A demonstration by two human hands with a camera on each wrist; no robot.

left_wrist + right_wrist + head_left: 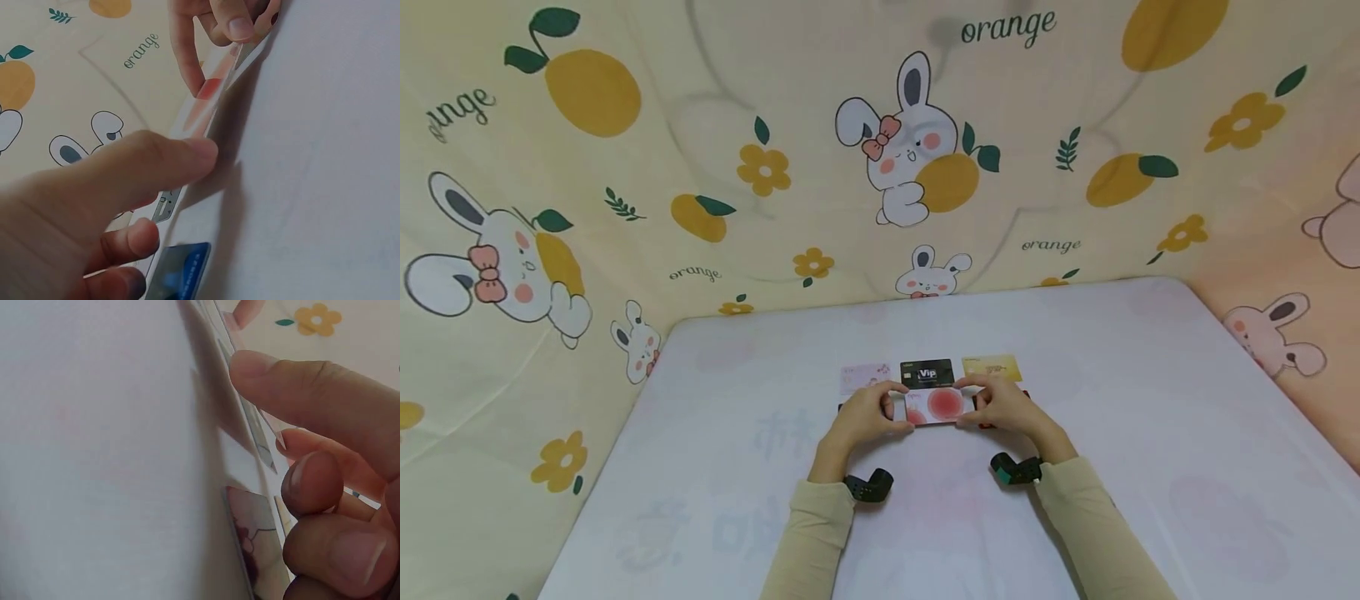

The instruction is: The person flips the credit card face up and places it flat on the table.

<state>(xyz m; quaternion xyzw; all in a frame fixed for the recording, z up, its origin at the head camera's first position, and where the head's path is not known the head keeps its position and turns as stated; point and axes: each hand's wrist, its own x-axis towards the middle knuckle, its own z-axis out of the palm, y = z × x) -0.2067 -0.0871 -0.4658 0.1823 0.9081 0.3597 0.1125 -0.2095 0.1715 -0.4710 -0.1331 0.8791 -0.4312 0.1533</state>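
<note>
A white card with red and pink circles [935,406] is pinched by both hands, one at each short end. My left hand [863,415] grips its left end between thumb and fingers, and my right hand [1006,406] grips its right end the same way. From the left wrist view, the card [209,97] is tilted, its near edge above the table with a shadow below. Just beyond it lies a black "Vip" card [927,375]. A blue-edged card [187,269] is close under my left hand; a picture card [253,531] lies beside my right hand's curled fingers.
A pale pink card [863,377] and a gold card [992,367] flank the black one in the back row. Both lower side cards are mostly hidden by the hands. The white-covered table [1150,467] meets a patterned cloth backdrop [820,100].
</note>
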